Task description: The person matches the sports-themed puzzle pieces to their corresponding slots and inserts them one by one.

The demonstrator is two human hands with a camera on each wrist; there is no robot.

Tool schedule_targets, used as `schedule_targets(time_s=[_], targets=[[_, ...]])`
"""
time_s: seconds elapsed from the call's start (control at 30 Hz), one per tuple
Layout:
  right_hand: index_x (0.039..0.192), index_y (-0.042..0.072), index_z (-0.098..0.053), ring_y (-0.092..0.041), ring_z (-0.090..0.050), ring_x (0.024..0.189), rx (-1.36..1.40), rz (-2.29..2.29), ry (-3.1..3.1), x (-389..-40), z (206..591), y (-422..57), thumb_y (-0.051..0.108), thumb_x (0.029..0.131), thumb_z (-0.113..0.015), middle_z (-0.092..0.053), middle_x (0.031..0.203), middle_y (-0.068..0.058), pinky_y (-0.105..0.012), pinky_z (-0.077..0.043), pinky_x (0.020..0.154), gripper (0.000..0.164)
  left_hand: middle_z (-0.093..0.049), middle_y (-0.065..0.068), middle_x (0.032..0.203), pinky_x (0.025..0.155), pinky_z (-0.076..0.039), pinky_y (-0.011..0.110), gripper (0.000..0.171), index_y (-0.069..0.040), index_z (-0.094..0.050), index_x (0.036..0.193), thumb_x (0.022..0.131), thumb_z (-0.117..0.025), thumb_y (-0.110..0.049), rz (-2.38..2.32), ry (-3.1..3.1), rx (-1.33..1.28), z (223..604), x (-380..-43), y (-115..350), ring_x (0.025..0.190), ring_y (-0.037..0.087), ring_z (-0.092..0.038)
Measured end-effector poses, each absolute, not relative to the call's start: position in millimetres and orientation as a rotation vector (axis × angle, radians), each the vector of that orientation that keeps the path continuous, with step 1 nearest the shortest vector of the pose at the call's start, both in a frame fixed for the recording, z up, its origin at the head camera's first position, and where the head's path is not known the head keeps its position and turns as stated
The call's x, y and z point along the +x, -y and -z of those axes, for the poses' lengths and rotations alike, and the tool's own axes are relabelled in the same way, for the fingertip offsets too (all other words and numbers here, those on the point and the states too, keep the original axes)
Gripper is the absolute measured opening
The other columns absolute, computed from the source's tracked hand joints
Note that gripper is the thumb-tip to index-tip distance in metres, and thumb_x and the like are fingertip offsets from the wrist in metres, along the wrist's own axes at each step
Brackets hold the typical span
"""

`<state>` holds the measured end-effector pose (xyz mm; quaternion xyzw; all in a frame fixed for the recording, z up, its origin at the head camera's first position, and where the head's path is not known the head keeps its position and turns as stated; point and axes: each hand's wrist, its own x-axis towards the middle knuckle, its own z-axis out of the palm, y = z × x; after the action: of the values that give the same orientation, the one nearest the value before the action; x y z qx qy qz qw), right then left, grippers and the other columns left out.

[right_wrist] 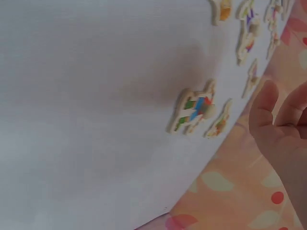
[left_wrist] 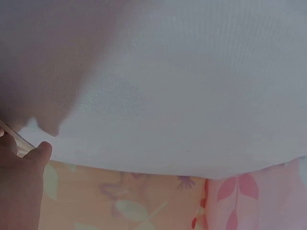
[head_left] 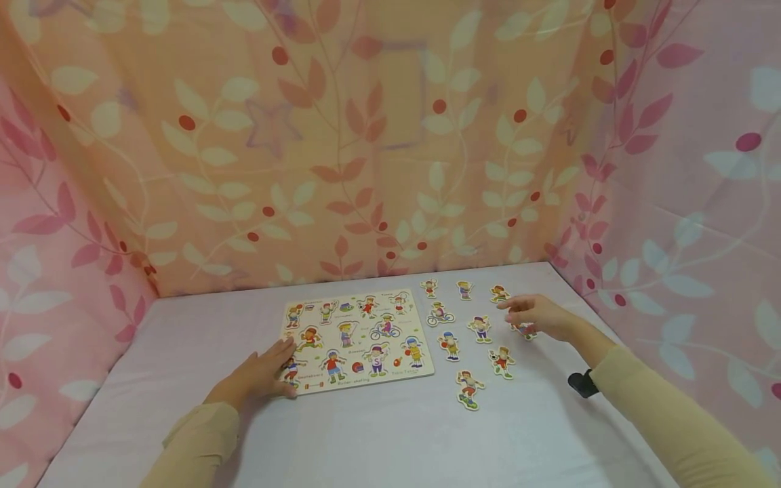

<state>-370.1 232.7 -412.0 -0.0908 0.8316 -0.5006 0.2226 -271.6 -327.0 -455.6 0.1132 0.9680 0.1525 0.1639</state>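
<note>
Starting at the left, there's a pink leafy cloth (head_left: 36,271) hanging down the side, then a beige sleeve (head_left: 198,440) coming in low. The left hand (head_left: 259,373) sits at the left end of the picture board (head_left: 328,339), fingers spread and resting on its edge, thumb down by the near corner. It's pretty relaxed, no tight grip that I can see. The board lies flat on the worktop (head_left: 354,440), covered in little cartoon kids doing sports.

Just right of the board are the loose wooden pieces. The bike rider (head_left: 441,314) is close to the board, with the tennis kid (head_left: 429,288) behind it. Next over come the blue-cap kid (head_left: 451,346), the golfer (head_left: 464,290), the skateboarder (head_left: 470,390) nearest the person, the baseball kid (head_left: 480,329), the runner (head_left: 499,293) at the back and the soccer kid (head_left: 502,362).

The right hand (head_left: 543,317) hovers above one more piece (head_left: 526,333) and partly covers it. Its fingers are loosely bent with gaps between them, holding nothing. Far right, there's another beige sleeve (head_left: 677,420), with a black gadget (head_left: 584,384) at the cuff.
</note>
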Motion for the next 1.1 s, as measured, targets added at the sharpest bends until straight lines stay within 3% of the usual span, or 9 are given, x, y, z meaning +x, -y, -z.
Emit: schedule_targets(time_s=[0.2,0.47,0.7,1.1], targets=[[0.129,-0.006,-0.055,-0.023,-0.051,0.086,-0.271,1.314,-2.217,-363,433,-241,0.009,0.093,-0.062,-0.050,0.096,-0.008,-0.035,-0.053,0.075,0.040,-0.016,0.024,0.158,0.110,-0.008,0.068,0.109,0.004,-0.027,0.150,0.071,-0.080,-0.051,-0.445,-2.754,0.322,455,-272,325,0.144,0.042,-0.012],[0.121,-0.006,-0.061,-0.016,-0.051,0.077,-0.385,1.253,-2.137,-358,454,-254,0.009,0.090,-0.067,-0.057,0.088,-0.003,-0.024,-0.044,0.064,0.035,-0.017,0.024,0.158,0.110,-0.008,0.069,0.109,0.004,-0.027,0.150,0.071,-0.079,-0.052,-0.451,-2.760,0.350,455,-273,324,0.144,0.043,-0.013],[0.115,-0.013,-0.062,-0.012,-0.053,0.078,-0.472,1.266,-2.137,-356,463,-251,0.003,0.086,-0.071,-0.058,0.086,-0.001,-0.023,-0.047,0.067,0.034,-0.012,0.021,0.159,0.110,-0.006,0.069,0.112,0.002,-0.024,0.152,0.071,-0.077,-0.055,-0.448,-2.736,0.324,451,-272,325,0.145,0.042,-0.009],[0.105,-0.004,-0.070,-0.017,-0.051,0.078,-0.484,1.199,-2.306,-349,465,-238,0.007,0.082,-0.077,-0.057,0.082,-0.001,-0.026,-0.044,0.068,0.026,-0.015,0.025,0.157,0.108,-0.007,0.071,0.110,0.006,-0.028,0.149,0.070,-0.079,-0.051,-0.503,-2.758,0.361,455,-271,329,0.144,0.044,-0.011]])
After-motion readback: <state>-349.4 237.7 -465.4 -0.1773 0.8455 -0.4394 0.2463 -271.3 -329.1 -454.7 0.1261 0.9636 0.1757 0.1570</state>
